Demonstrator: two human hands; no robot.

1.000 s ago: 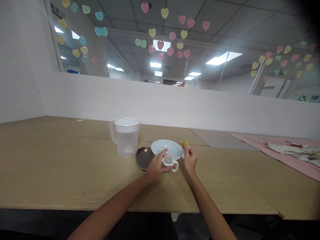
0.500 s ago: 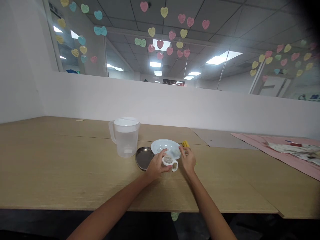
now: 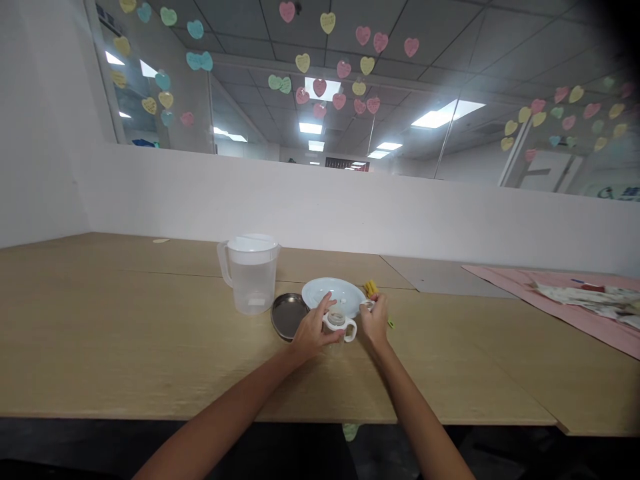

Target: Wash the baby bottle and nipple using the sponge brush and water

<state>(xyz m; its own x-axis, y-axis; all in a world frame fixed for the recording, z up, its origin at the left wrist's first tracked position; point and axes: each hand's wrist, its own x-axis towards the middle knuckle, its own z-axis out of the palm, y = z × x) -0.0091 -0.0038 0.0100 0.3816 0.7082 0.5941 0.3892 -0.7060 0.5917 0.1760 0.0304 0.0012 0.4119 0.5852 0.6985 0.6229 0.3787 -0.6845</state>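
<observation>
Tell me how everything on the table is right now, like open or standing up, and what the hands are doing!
Left hand: closed around the handled bottle.
Handled bottle: upright, top looks uncapped.
Right hand: pinching a small pale piece.
Pitcher: upright; how full is unclear.
White dish: face up, small white thing inside.
Dark tray: flat, face up.
Pink cloth: spread out, things on top.

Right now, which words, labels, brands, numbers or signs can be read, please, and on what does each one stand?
No text can be read with certainty.
Heart-shaped notes on the glass: marks too small.
Sign at the picture's right edge, on or behind the glass: blurred, cut off.
Pale patch low on the pitcher: no writing can be made out.
</observation>
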